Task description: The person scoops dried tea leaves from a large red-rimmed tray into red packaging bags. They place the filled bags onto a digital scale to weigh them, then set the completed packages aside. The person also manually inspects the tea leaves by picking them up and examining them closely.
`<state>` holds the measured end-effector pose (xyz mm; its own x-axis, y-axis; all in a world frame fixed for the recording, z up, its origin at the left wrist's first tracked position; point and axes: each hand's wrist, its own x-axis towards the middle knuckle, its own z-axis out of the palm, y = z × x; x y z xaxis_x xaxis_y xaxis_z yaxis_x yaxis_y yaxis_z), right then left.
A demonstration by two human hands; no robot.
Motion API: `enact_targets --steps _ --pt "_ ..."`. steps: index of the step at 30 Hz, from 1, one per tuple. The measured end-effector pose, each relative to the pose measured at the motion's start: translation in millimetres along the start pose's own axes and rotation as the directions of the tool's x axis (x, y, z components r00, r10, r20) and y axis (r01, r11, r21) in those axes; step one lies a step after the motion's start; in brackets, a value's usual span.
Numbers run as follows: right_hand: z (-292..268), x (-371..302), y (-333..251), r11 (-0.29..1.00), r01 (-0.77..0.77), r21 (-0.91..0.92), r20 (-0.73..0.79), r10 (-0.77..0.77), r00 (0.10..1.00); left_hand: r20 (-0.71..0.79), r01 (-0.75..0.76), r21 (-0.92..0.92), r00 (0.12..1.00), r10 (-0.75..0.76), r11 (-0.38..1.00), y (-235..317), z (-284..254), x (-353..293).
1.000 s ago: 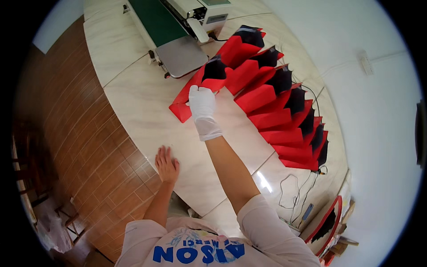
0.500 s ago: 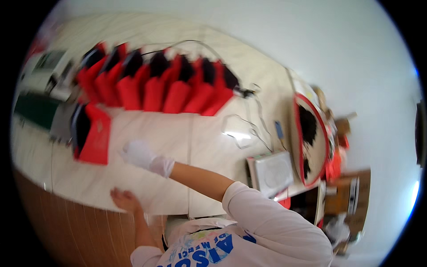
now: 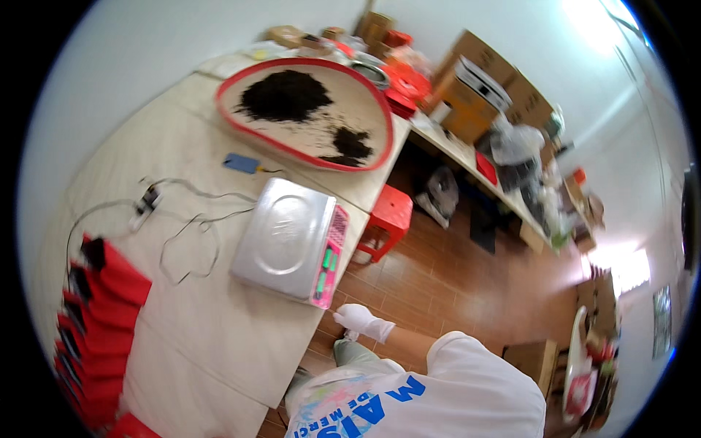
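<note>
Pale, faintly veined table panels fill the left of a white-walled room, next to a floor of brown wood-look planks. At far left, stiff, folded red bags with dark mouths overlap in a row; at least five show, the lowest packed too tightly to count. Beside them, a thin dark looping cable trails across the surface, near one flat blue rectangular tag. One broad, rounded cream tray with a red rim carries two crumbly, near-black heaps of dry leaf-like bits, one large and one small. Below it, one square scale with a brushed silver metal pan and pink panel sits at the table's edge; a circle is pressed into its pan, and three green strips mark the panel.

Just beyond the scale's lower corner, over the floor, is the right hand in a thin white glove. Whether its fingers are closed cannot be told; the left hand is out of view, its grip unknown. One glossy red plastic stool stands right of the scale, and farther right are several brown cardboard boxes.
</note>
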<state>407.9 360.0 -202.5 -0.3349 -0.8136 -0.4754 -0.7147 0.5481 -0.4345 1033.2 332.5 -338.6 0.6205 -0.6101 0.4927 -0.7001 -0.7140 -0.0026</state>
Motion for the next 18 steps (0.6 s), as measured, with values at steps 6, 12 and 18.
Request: enact_targets --steps 6,12,18 --pt "6 -76 180 0.974 -0.222 -0.039 0.147 0.225 0.963 0.008 -0.185 -0.47 0.977 0.214 0.863 196 -28 -52" --pt "-20 -108 307 0.94 -0.342 0.008 0.11 0.339 0.934 -0.173 -0.432 -0.859 0.751 0.637 0.276 433 -212 -177" --pt "-102 -64 396 0.913 -0.397 0.09 0.003 0.399 0.917 -0.295 -0.484 -0.875 0.489 0.821 -0.026 511 -336 -280"
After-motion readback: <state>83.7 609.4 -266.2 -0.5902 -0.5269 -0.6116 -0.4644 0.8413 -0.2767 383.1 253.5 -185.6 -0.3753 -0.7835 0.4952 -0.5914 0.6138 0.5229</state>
